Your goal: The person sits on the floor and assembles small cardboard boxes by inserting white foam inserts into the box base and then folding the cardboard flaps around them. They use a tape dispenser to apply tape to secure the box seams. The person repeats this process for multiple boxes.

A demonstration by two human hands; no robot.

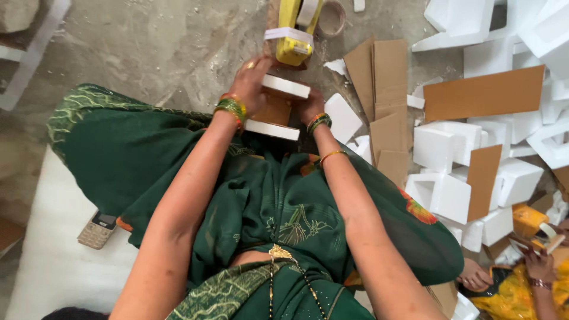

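1. While the person sits on the floor in a green sari [178, 160], both hands work at a small bundle [277, 109] in the upper middle of the frame, just past the knees.
2. That bundle is two white foam blocks with brown cardboard between them.
3. Left hand [252, 80] lies on the upper foam block, fingers curled over its left end and closed on it.
4. Right hand [309, 106] is tucked against the bundle's right side; its fingers are hidden, so I cannot tell whether it grips.
5. Just above the bundle stands a yellow tape dispenser [293, 35], with a tape roll [332, 18] beside it.
6. At right lie many foam pieces [450, 142] and cardboard sheets [483, 92].
7. At lower left a phone [98, 230] rests on a white sheet [53, 266].
8. At lower right another person's hand [539, 264] shows.
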